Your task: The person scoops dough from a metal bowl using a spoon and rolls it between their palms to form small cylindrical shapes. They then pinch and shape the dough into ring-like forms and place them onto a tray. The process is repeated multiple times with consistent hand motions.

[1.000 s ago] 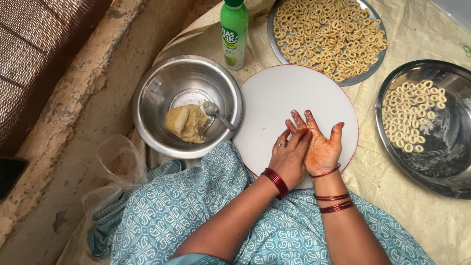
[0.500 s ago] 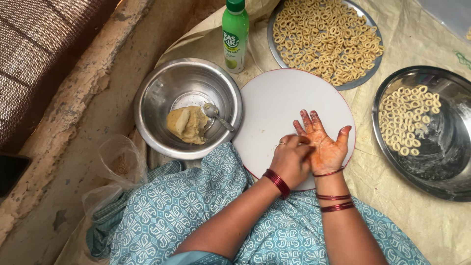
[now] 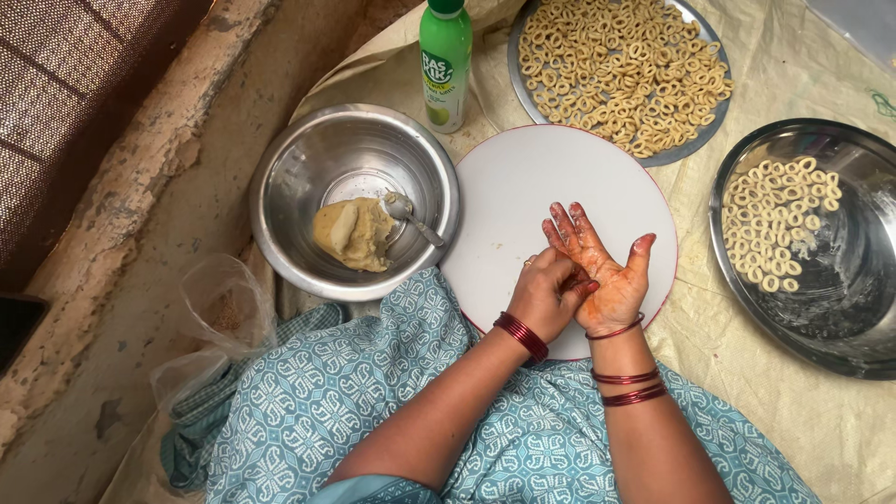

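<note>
Our right hand lay palm up over the near edge of the white round board, fingers spread and pointing away from us, thumb out to the right, the skin stained orange. Our left hand was curled, its fingertips pressed down onto the heel of that open palm. A second earlier the two hands had been laid flat together, the left covering the right; since then the left had slid back toward the wrist and bared the right fingers. We judged this to be the back end of a rubbing stroke. Whatever bit of dough was being worked sat hidden under the curled left fingers, so we could not tell its shape; as the stroke ran along the fingers, we judged that a rolled strand would have its long axis across the palm, pointing left to right. Left of the board stood a steel bowl with a dough lump and a spoon. Beyond it was a green bottle. A flat plate of dough rings lay at the far side, and a deep steel tray with fewer rings sat to the right.
</note>
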